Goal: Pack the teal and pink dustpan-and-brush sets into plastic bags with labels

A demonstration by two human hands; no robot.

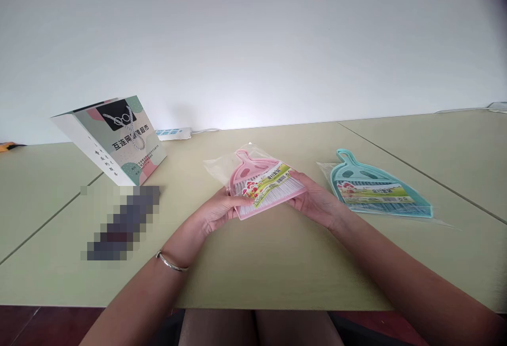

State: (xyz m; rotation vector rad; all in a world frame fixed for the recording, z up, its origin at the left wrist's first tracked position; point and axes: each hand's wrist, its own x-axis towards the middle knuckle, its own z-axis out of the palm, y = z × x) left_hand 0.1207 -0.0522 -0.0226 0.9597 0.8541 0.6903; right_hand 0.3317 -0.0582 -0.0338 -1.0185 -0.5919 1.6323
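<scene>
Nearest, above the bare front of the table (245, 277), the left hand (219, 209) is closed on the left edge of a pink dustpan set (266, 190), thumb on its front. The right hand (311, 195) grips the opposite edge. The set, a pan and brush in clear wrap, is tilted label-up between them; whether its far end touches the table I cannot tell. The step in hand looks like holding it up and steadying it; any next move calls for keeping both edges gripped, as the wrap looks slippery. Farther right lies a green dustpan set (376, 190); beyond, at left, stands a paper bag (129, 142).
</scene>
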